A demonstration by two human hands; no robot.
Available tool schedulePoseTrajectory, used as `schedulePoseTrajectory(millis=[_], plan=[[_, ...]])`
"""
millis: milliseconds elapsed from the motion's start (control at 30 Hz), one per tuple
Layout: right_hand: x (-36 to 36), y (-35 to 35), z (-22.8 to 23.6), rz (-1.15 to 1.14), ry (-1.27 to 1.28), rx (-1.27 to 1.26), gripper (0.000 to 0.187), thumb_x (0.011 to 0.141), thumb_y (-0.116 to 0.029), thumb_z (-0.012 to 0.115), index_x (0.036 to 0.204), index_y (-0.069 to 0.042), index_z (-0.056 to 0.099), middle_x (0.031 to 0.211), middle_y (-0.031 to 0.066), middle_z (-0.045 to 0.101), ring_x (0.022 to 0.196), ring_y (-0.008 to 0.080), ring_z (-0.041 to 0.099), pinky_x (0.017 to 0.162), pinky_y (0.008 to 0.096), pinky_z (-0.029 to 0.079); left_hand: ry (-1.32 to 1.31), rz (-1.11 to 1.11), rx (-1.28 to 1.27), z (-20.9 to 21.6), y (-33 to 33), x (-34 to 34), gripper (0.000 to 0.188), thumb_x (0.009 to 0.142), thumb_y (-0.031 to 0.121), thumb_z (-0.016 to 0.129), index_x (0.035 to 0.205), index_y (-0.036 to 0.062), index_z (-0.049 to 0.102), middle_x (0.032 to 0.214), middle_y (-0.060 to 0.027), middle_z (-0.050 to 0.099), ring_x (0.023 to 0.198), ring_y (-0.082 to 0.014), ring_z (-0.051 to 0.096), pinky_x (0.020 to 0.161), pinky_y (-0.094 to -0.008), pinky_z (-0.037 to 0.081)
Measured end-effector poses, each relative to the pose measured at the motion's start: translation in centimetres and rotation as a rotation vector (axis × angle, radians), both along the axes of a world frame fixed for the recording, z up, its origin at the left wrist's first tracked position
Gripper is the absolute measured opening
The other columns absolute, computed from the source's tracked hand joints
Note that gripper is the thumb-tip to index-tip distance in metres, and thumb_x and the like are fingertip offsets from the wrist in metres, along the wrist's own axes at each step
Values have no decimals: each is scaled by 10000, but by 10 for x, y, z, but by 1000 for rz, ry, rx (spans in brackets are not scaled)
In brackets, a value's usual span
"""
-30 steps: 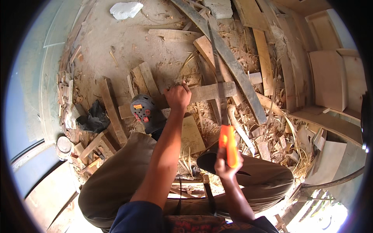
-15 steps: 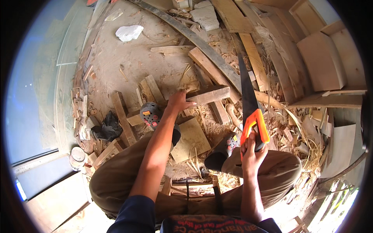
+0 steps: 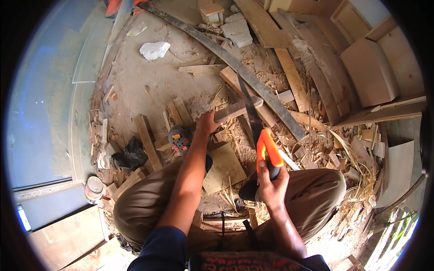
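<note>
My left hand point(image 3: 207, 123) is closed around a short piece of wood point(image 3: 235, 111), which points away to the right over other lumber. In my right hand point(image 3: 273, 183) is the orange-and-black handle of a handsaw point(image 3: 270, 148). The dark blade slants up and away, passing across the wood near its right end. Whether its teeth touch the wood I cannot tell. Below the wood lies a square board point(image 3: 224, 167), close to my grey clog point(image 3: 180, 139). My right foot is mostly hidden behind the saw hand and knee.
A long dark plank point(image 3: 217, 49) runs diagonally across the ground. Offcuts and shavings point(image 3: 325, 156) lie at right, beside wooden cabinet parts point(image 3: 368, 72). At left are a black plastic bag point(image 3: 131, 154), a small bucket point(image 3: 94, 187) and a blue panel point(image 3: 43, 117). A white slab point(image 3: 154, 50) lies farther off.
My right hand has brought the saw leftward, so its blade now crosses the wood's right end instead of standing off to the right. My left hand keeps its hold. The view has shifted slightly.
</note>
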State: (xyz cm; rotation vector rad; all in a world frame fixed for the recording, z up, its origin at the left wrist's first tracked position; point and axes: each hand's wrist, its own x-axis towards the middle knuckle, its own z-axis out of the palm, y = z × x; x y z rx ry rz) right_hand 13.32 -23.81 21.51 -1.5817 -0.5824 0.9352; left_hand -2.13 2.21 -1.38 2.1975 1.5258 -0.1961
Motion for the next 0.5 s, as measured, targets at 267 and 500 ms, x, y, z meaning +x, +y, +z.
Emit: schedulePoseTrajectory(millis=[267, 500], plan=[[-12, -3, 3, 30, 53, -12, 215, 932, -188, 704, 921, 3, 606, 663, 3, 564, 639, 46, 482, 555, 262, 433, 41, 29, 73, -19, -22, 0, 676, 891, 488, 697, 1390, 122, 425, 1374, -157, 491, 1313, -383, 445, 1079, -652, 312], [-4, 5, 42, 96, 18, -88, 263, 923, -251, 709, 969, -14, 607, 660, 158, 618, 559, 200, 600, 573, 357, 491, 190, 149, 20, -9, -29, 11, 657, 907, 490, 669, 1401, 165, 383, 1425, -193, 448, 1356, -395, 414, 1039, -764, 295]])
